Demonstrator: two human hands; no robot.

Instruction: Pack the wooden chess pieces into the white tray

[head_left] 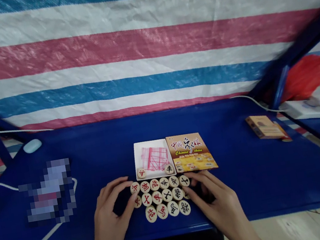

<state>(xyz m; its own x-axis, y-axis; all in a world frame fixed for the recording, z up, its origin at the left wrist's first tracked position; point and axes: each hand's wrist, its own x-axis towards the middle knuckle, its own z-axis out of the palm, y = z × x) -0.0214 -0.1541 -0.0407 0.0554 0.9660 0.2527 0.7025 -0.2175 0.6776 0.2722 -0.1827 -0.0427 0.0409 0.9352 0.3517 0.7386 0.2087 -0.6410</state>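
Observation:
Round cream Chinese chess pieces point(157, 197) lie in three rows near the table's front edge, red characters to the left and black to the right. My left hand point(111, 206) is closed with thumb and index finger around the red end piece point(135, 187) of the back row. At the opposite end, the thumb and fingers of my right hand point(217, 194) close around a black piece point(184, 180). My thumbs partly cover the end pieces of the middle row. Behind the rows sits a white box tray point(136, 154) with a red-lined sheet and two pieces inside.
Touching the tray is the Chinese chess box lid point(191, 151). A small cardboard box point(262, 126) lies to the right on the blue table point(100, 146). At left are a white mouse point(32, 146), a pixelated item point(49, 191) and white cables. Striped sheeting point(134, 42) hangs behind.

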